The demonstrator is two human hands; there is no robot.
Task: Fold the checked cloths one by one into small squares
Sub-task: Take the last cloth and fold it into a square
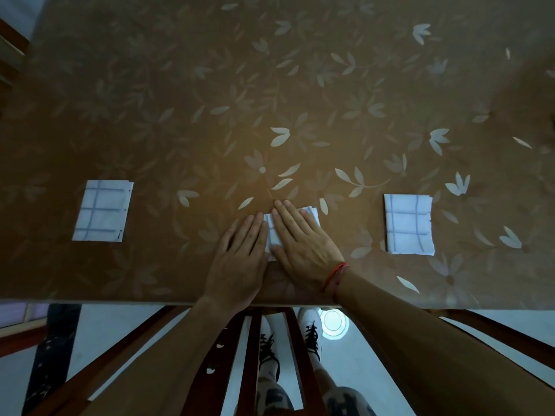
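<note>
Hands flat and open, I am pressing my right hand [303, 238] and left hand [240, 259] on the folded cloth [274, 235] near the table [150, 115] edge, smoothing outward for crisp creases.

Middle checked cloth [274, 235] folded small, left cloth [102, 210], right cloth [409, 224] folded flat

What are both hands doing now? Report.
Left hand: open, flat, at the middle cloth edge.
Right hand: open, flat, pressing it.
</note>
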